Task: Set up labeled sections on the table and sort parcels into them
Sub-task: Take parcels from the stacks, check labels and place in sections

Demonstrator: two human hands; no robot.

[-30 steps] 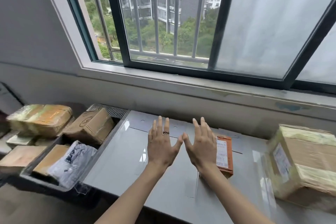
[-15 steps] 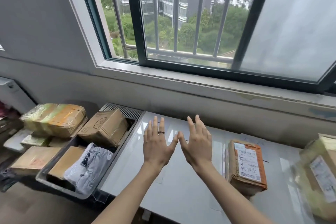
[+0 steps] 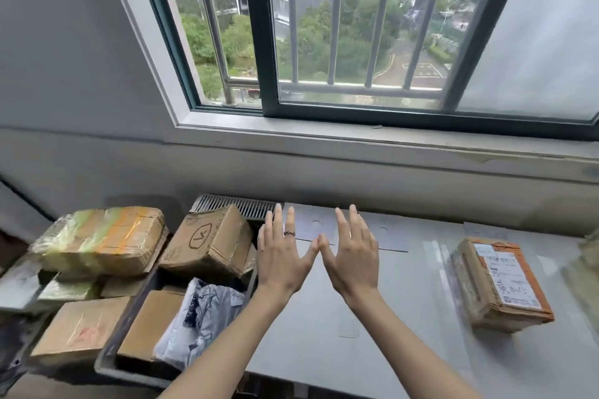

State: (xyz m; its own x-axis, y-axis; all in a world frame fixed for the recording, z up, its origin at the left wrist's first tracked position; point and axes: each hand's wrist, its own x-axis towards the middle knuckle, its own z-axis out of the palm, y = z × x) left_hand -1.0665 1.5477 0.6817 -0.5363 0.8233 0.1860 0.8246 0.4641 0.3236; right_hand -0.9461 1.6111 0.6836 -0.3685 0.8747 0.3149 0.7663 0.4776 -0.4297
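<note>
On the table [image 3: 405, 317] lies a taped, orange-edged parcel [image 3: 500, 285], white label up.

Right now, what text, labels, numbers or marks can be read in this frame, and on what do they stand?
Circled mark like a "Y": drawn on the tilted cardboard box in the bin.
White shipping label on the orange-taped parcel: printed lines, handwriting and barcode, too blurred to read.
Small print along the tilted box's edge: unreadable.

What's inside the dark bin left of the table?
In the bin a cardboard box marked with a circled check leans at the back, a plain box and a grey poly bag lie in front. Anything beneath them is covered.
</note>
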